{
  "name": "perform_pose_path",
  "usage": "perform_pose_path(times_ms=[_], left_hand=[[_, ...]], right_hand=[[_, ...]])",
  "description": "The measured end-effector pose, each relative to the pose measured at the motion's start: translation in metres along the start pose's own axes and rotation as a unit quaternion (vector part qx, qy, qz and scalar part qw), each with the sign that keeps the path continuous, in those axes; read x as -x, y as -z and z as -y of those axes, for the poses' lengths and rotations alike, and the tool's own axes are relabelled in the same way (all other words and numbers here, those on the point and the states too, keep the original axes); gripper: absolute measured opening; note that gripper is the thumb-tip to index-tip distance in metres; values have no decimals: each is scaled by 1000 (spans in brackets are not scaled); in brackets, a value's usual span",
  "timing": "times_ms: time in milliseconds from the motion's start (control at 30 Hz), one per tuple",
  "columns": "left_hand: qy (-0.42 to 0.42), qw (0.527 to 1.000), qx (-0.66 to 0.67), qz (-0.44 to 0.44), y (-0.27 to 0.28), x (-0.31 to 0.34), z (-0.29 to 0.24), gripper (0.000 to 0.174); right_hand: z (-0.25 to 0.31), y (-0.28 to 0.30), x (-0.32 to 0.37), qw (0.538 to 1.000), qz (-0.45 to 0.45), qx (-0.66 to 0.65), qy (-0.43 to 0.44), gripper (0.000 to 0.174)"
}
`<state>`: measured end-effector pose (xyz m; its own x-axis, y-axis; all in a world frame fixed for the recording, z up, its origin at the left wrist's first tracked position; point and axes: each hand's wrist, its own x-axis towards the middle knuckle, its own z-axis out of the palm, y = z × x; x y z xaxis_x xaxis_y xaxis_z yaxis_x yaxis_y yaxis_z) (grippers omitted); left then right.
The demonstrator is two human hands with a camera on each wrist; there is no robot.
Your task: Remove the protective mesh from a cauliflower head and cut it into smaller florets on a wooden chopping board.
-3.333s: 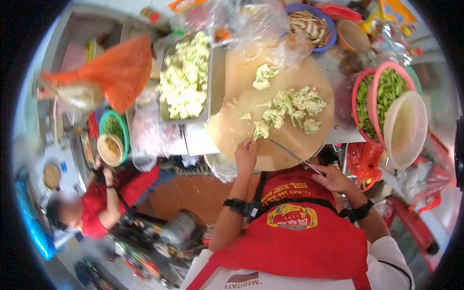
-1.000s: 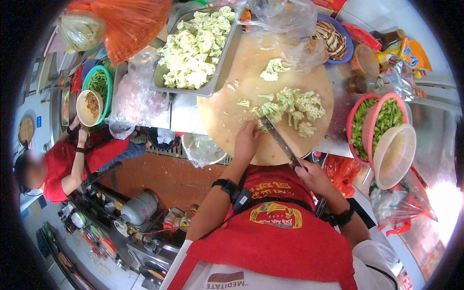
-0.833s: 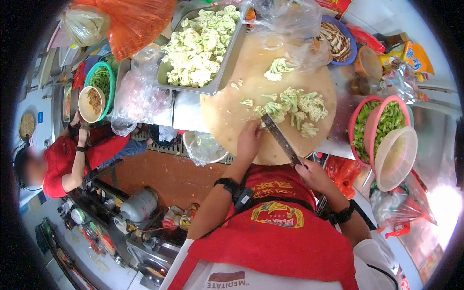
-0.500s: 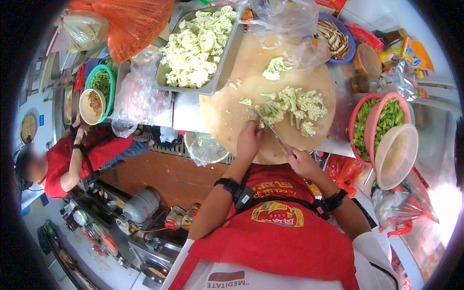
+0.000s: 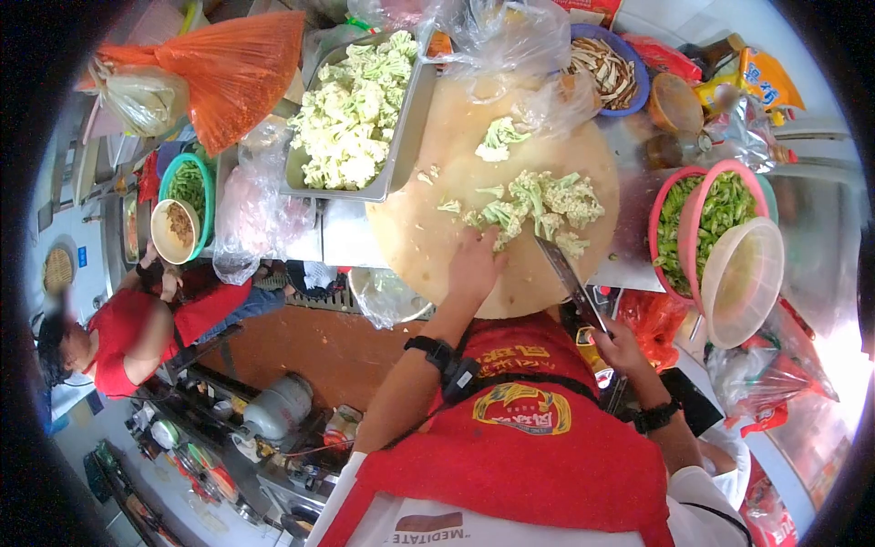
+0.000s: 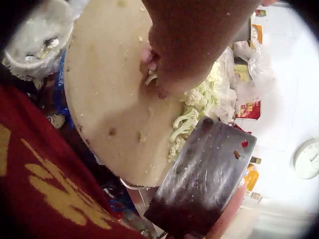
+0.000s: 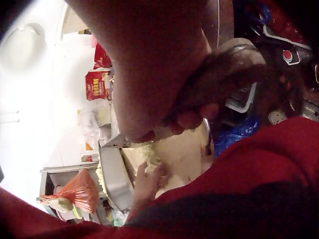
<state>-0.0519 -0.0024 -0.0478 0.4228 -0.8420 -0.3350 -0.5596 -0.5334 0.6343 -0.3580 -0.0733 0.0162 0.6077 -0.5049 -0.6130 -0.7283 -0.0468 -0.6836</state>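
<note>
Cauliflower florets (image 5: 556, 201) lie in a loose pile on the round wooden cutting board (image 5: 419, 246). My left hand (image 5: 476, 266) is at the near left edge of the pile, its fingertips holding a cauliflower piece (image 6: 152, 78) against the board; the back of the hand hides most of that piece in the left wrist view. My right hand (image 5: 622, 346) grips the handle of a cleaver (image 5: 570, 283). The broad dark blade slants over the near right part of the board, its tip close to the pile and apart from my left fingers. A separate floret (image 5: 500, 139) sits farther back.
A steel pan (image 5: 401, 155) of cut cauliflower stands at the board's back left. Pink baskets (image 5: 697, 228) of green vegetables are to the right. A blue bowl (image 5: 643, 87) of sliced food and plastic bags (image 5: 506, 46) line the back. Another person (image 5: 146, 337) is at left.
The cleaver has moved right, away from the piece at my left fingers, and my right hand has shifted right with it. My left hand's fingers have spread somewhat. The head view has shifted slightly.
</note>
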Motion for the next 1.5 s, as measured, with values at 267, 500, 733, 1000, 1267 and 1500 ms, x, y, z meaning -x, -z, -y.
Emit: perform_pose_path(times_ms=[267,500,733,1000,1267,1500], left_hand=[[-5,990,137,-40,33,15,11,38],[-112,934,93,-326,156,-1,37,38],[126,917,317,-209,262,-86,146,43],[-30,942,-219,-254,275,-90,150,43],[-211,968,19,-138,139,-42,-41,24],[-206,969,-134,-8,37,-76,-61,30]], right_hand=[[12,-7,-1,999,18,-1,-31,49],[-8,-18,-7,999,-16,-20,-20,44],[-4,-10,-9,1000,0,0,6,45],[-9,-12,-6,1000,13,-2,9,47],[-6,-14,-6,998,-15,46,25,45],[9,-9,1,998,-27,12,52,47]])
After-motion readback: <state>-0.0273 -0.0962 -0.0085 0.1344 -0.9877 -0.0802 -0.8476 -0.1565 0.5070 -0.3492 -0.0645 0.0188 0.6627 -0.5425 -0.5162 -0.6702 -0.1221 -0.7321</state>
